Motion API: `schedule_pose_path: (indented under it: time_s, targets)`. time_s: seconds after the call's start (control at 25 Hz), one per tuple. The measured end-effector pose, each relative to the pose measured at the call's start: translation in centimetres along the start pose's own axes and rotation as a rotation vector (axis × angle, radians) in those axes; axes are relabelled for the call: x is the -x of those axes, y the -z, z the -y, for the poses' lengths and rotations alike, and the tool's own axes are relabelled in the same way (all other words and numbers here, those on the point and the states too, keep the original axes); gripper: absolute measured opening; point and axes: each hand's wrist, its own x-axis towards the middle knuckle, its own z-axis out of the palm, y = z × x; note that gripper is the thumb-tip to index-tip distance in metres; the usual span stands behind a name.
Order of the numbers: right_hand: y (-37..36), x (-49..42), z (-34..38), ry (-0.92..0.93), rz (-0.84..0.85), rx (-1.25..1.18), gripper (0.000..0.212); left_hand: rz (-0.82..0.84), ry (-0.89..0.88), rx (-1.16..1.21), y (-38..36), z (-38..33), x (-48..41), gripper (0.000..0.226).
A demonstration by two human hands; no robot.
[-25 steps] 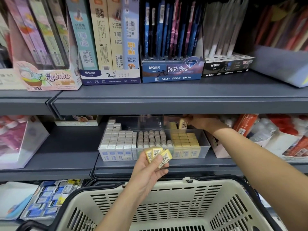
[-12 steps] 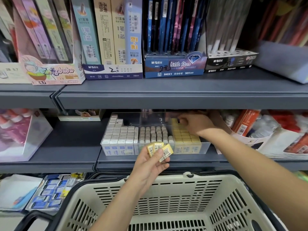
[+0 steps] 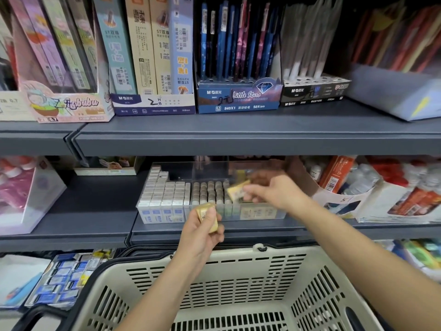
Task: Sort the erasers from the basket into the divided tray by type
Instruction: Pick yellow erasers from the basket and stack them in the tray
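Note:
A clear divided tray point(image 3: 260, 214) sits on the middle shelf. White erasers point(image 3: 164, 192) fill its left section and round grey erasers point(image 3: 210, 192) its middle one. My right arm hides most of the right section. My left hand point(image 3: 202, 237) is below the tray's front edge and grips yellow erasers point(image 3: 207, 217). Over the right section, my right hand point(image 3: 274, 191) pinches one yellow eraser point(image 3: 236, 191), which is blurred. The beige basket point(image 3: 229, 290) is at the bottom of the view, its floor out of sight.
The upper grey shelf point(image 3: 238, 137) overhangs the tray and carries pen and pencil boxes point(image 3: 238, 96). A torn cardboard box point(image 3: 334, 197) with red packs stands right of the tray, a clear box point(image 3: 31, 199) far left. Blue-labelled erasers point(image 3: 62, 280) lie on the lower shelf.
My right hand has come back from the rear of the right section toward my left hand and now pinches a yellow eraser. Fewer erasers show in my left hand.

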Motion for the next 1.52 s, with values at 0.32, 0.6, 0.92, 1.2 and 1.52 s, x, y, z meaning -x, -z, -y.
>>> schedule_pose_path:
  time_s: [0.32,0.6,0.92,1.2,1.52]
  targets:
    - [2.4,-7.4,-1.9,0.014,-0.178,0.705,0.035,0.023,-0.043,-0.113,0.5,-0.1,-0.6,0.029]
    - [0.1,-11.4,-4.7,0.166,-0.204,0.796,0.020,0.074,-0.032,-0.117,0.7,-0.1,-0.5,0.030]
    - [0.7,-11.1,-4.1,0.144,-0.086,0.840,0.024,0.065,-0.003,-0.059,0.5,-0.3,-0.5,0.023]
    - [-2.5,-3.0,-1.3,0.379,-0.048,0.525,0.023,0.104,0.065,0.042,0.8,-0.6,-0.5,0.020]
    - [-3.6,0.8,-1.1,0.318,0.084,0.324,0.011,0.138,0.007,-0.063,0.7,-0.1,-0.2,0.033]
